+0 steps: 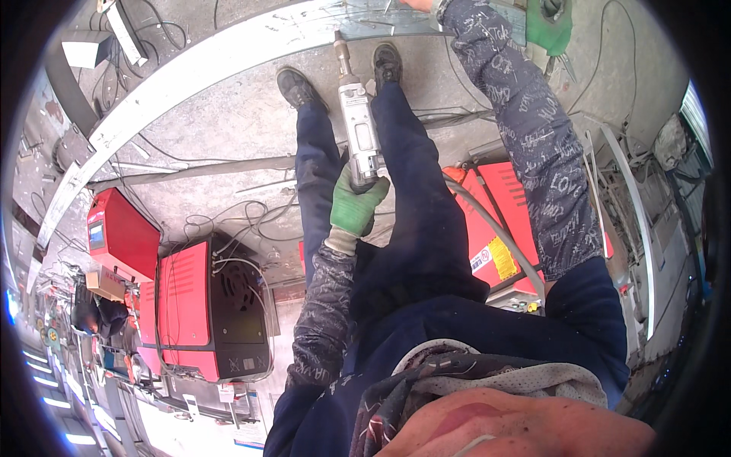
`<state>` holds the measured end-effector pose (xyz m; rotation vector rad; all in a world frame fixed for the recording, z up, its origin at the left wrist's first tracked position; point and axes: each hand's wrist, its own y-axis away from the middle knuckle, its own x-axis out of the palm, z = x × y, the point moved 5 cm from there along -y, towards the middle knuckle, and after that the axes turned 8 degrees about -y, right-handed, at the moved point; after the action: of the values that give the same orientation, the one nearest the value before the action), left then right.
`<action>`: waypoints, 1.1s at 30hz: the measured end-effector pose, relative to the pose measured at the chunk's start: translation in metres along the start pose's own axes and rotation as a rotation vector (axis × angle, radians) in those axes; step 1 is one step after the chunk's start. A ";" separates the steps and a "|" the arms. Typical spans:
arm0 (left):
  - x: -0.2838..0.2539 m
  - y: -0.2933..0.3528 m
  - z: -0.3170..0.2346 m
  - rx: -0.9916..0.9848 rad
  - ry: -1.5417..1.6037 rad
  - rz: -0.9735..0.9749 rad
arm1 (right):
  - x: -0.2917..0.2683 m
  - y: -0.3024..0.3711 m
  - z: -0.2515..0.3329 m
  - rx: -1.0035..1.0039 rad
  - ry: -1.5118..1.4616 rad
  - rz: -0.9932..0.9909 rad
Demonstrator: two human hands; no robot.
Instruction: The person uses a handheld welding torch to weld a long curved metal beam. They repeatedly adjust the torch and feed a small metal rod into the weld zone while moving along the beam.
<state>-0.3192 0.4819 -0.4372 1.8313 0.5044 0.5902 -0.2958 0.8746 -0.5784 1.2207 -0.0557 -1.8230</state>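
My left hand point(355, 204), in a green glove, is closed round the rear end of a silver handheld welding gun point(359, 122). Its copper-coloured nozzle points away from me, toward a long curved metal strip point(183, 76). The tip overlaps the strip's near edge; whether they touch I cannot tell. My right arm stretches far forward in a dark patterned sleeve. My right hand point(417, 4) looks bare and reaches the strip's far part at the top edge, where the picture cuts off most of its fingers.
Red machines point(183, 305) with cables stand at the left, and another red machine point(499, 228) is by my right leg. A thick grey hose point(495, 228) crosses it. A green glove-like item point(548, 27) lies far right. Cables trail over the floor.
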 end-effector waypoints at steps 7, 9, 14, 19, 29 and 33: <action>0.001 0.001 -0.004 -0.004 0.013 0.026 | -0.039 0.027 0.034 0.046 -0.173 0.002; 0.001 0.002 -0.004 0.003 0.017 0.024 | -0.072 0.063 0.077 0.147 -0.466 0.087; 0.003 0.002 -0.004 -0.041 0.018 0.027 | -0.079 0.153 0.129 0.131 -0.871 0.210; 0.003 -0.001 -0.004 -0.045 0.010 0.045 | -0.086 0.196 0.167 -0.068 -0.726 0.180; 0.002 0.000 -0.002 -0.025 -0.015 0.035 | -0.078 0.202 0.185 -0.162 -0.627 0.223; 0.002 -0.002 0.001 -0.018 -0.021 0.038 | -0.071 0.204 0.184 -0.193 -0.615 0.193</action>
<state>-0.3172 0.4833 -0.4391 1.8315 0.4496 0.5990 -0.2948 0.7286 -0.3351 0.4731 -0.3229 -1.9163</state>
